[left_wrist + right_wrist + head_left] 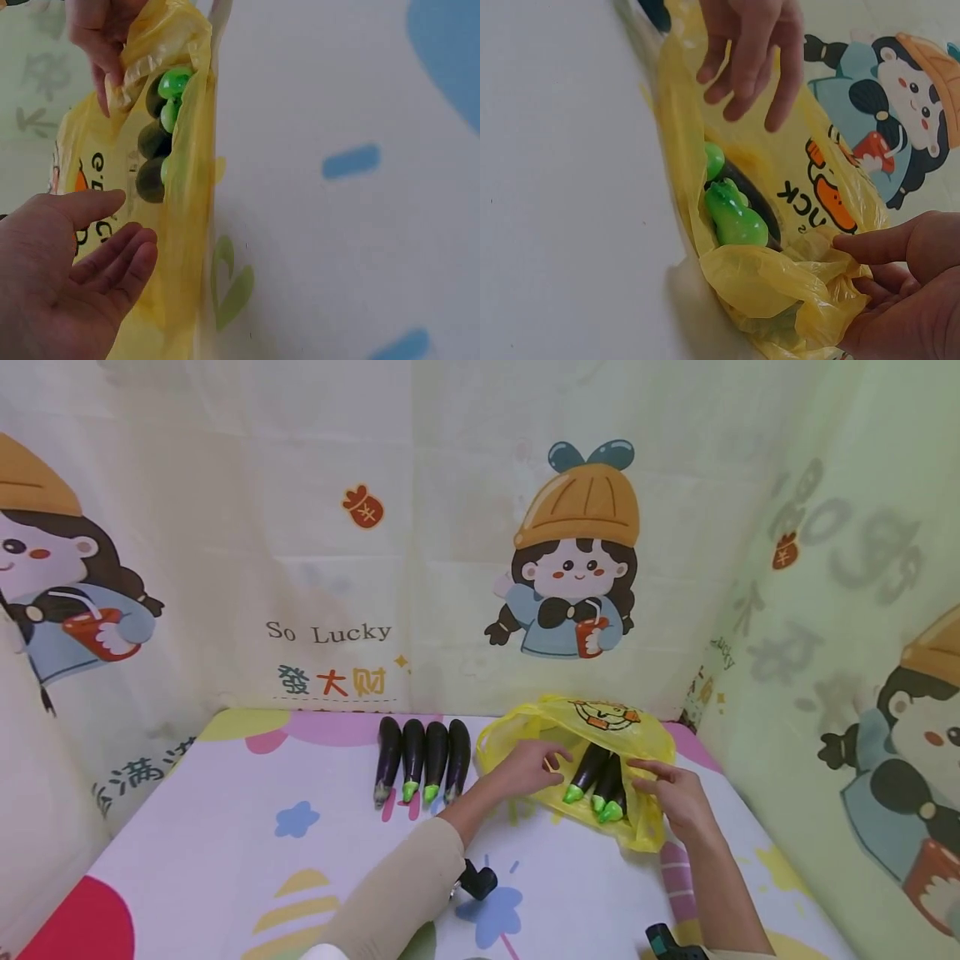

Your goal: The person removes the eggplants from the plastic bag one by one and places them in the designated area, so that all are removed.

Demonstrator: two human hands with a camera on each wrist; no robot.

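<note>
A yellow plastic bag lies on its side at the back right, its mouth facing the near side. Inside it are dark purple eggplants with bright green stem ends. My left hand hovers at the left part of the mouth, fingers loosely bent and holding nothing; the palm shows in the left wrist view. At the right side of the mouth my right hand pinches the bag's crumpled edge. Several more eggplants lie in a row left of the bag.
The table has a white cover with coloured prints. Printed curtains stand behind it and along both sides. A black wrist device sits below my left sleeve, and another black device is by my right wrist.
</note>
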